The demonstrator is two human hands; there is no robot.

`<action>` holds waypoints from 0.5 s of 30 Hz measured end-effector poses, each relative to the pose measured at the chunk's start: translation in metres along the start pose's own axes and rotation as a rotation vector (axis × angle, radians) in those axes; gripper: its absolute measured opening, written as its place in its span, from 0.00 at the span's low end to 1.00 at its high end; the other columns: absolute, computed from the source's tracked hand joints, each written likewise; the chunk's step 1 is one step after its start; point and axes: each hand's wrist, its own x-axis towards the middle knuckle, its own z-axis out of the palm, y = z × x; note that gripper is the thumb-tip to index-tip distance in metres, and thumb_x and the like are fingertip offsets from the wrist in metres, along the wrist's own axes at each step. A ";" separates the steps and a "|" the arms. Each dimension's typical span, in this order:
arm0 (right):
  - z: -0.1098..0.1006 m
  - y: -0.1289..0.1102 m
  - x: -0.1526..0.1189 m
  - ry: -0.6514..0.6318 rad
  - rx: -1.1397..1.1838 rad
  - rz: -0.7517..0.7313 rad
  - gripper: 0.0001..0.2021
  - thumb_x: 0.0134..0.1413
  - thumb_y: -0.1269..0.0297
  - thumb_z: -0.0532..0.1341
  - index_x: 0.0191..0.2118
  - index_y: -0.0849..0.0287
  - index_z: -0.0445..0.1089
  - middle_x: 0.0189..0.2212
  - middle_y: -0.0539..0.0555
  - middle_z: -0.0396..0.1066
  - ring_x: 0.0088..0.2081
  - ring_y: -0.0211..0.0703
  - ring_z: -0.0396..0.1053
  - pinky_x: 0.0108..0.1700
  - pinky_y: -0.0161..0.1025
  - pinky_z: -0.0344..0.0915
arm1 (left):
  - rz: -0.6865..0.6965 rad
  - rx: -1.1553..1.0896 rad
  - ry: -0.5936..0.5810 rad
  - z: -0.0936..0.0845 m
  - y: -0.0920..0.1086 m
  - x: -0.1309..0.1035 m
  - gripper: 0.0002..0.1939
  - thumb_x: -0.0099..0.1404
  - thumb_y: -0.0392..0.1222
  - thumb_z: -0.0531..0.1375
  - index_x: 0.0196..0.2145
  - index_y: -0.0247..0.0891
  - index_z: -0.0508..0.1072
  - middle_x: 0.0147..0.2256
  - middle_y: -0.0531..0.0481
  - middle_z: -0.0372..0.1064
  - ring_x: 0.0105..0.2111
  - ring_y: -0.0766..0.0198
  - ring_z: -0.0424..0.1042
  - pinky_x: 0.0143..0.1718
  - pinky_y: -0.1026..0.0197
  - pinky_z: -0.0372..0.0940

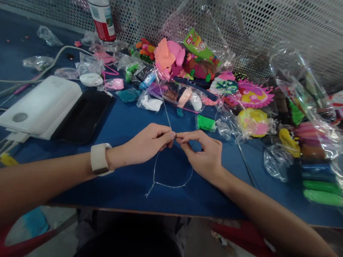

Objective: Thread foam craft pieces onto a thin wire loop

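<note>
Together, left hand (154,141) and right hand (206,152) pinching thread (154,181), slack curve below them.

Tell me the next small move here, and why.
Perhaps ease the right hand slightly aside while the left hand pinches: their fingertips meet, hiding the spot between them, and the white thread curves slack below, so a gentle pull might show what's held.
</note>
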 end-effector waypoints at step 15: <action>0.001 0.000 0.003 -0.062 0.229 0.267 0.10 0.65 0.61 0.69 0.51 0.51 0.78 0.42 0.52 0.83 0.32 0.41 0.81 0.38 0.44 0.82 | 0.114 0.252 0.205 0.010 -0.001 -0.005 0.14 0.80 0.40 0.54 0.34 0.38 0.72 0.26 0.54 0.67 0.24 0.68 0.63 0.27 0.63 0.55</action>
